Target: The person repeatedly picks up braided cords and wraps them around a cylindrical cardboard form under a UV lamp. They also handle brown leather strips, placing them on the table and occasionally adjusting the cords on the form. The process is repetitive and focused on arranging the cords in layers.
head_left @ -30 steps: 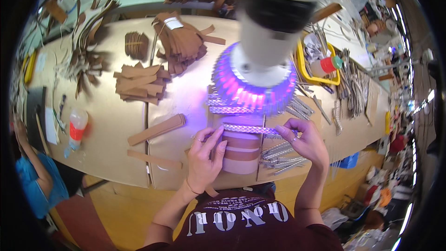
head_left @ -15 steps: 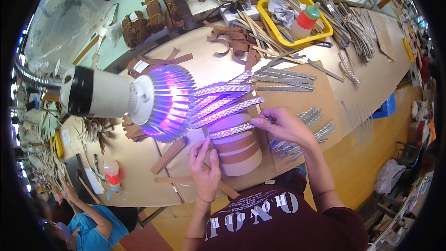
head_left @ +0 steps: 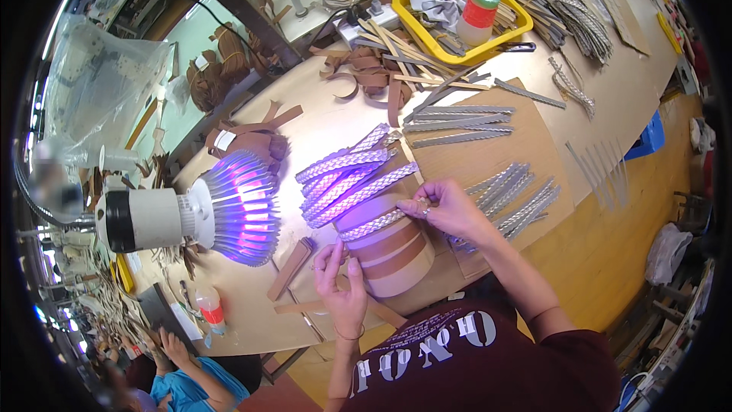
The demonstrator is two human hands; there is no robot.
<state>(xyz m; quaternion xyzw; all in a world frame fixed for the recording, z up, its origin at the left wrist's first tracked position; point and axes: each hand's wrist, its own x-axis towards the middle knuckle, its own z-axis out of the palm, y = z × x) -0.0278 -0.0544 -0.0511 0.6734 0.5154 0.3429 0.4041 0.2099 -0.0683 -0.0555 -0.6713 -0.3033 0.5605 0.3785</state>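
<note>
A tan cylinder [head_left: 400, 284] with brown bands lies in front of me on the table. Across it runs a silvery braided strip [head_left: 375, 224], one end under each hand. My right hand [head_left: 450, 212] pinches the strip's right end between thumb and fingertips. At the other end, the bent fingertips of my left hand [head_left: 343, 294] press on the strip beside the cylinder's left side; its thumb stands a little apart. Several more braided strips [head_left: 347, 177] rest across the far part of the cylinder, lit purple by a finned lamp [head_left: 238, 210] on the left.
Grey flat strips [head_left: 461, 123] and silver braided strips [head_left: 515, 194] lie on cardboard at the right. Behind is a yellow tray [head_left: 465, 52] with a green-capped bottle [head_left: 479, 15]. Brown strip coils [head_left: 248, 145] lie behind the lamp. A co-worker in a blue shirt [head_left: 202, 381] sits at the left.
The view has shifted and turned a little, so the lamp appears farther left of the cylinder. Both hands keep their places at the ends of the same braided strip.
</note>
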